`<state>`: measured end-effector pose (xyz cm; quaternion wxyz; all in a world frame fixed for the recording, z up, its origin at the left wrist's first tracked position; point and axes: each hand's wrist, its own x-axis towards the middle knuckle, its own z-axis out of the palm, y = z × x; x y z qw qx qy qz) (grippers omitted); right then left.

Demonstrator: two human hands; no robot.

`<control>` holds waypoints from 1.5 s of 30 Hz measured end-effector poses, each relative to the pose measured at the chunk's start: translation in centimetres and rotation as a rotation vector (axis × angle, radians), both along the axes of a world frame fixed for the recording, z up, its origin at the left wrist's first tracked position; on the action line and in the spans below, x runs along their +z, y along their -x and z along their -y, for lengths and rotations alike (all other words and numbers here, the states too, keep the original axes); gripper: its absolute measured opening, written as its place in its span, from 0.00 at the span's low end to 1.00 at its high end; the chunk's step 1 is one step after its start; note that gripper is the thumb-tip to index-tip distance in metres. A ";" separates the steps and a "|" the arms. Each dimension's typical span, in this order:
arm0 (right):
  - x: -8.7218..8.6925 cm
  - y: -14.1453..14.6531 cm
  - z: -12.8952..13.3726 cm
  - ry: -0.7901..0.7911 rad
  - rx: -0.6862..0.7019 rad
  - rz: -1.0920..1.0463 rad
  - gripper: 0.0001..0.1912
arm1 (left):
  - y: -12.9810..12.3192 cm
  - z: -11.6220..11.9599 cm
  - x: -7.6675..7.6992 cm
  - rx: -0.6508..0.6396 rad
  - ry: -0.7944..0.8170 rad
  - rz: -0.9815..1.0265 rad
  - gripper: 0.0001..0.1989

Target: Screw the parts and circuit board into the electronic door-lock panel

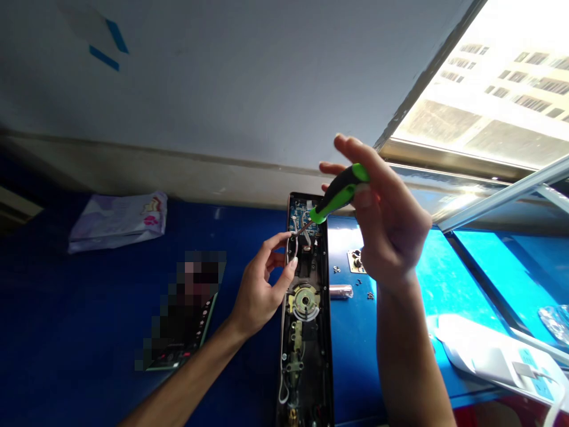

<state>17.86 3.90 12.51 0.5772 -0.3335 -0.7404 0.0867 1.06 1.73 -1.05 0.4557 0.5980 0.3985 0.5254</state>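
Note:
My right hand (386, 219) grips a green and black screwdriver (340, 193), its thumb and index finger on the handle and its other fingers raised. The screwdriver's thin shaft slants down and left into the upper part of a long black device housing (329, 332), lying open with its inner parts showing. At the housing's left edge, my left hand (264, 284) has its thumb and fingers curled around a thin white wire (296, 240), close to the shaft's tip. A blue circuit board (301, 210) sits at the housing's far end. What the tip touches is too small to tell.
On the blue table right of the housing are small dark screws (336, 269), a small circuit board (355, 261) and a pinkish cylinder (341, 291). A white power strip (471, 341) lies at right. Left are a partly blurred phone (208, 314) and a lilac packet (120, 222).

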 end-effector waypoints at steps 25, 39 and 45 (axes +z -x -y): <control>-0.6 -0.1 -0.8 -0.041 0.108 -0.032 0.23 | 0.0 0.0 -0.2 -0.010 0.002 0.023 0.22; -0.7 -1.4 -1.0 -0.020 0.105 -0.042 0.24 | 0.0 0.0 -0.2 -0.015 0.008 0.041 0.23; -0.2 -1.0 -0.6 -0.113 -0.064 -0.044 0.18 | 0.0 -0.1 -0.2 -0.011 0.012 0.042 0.23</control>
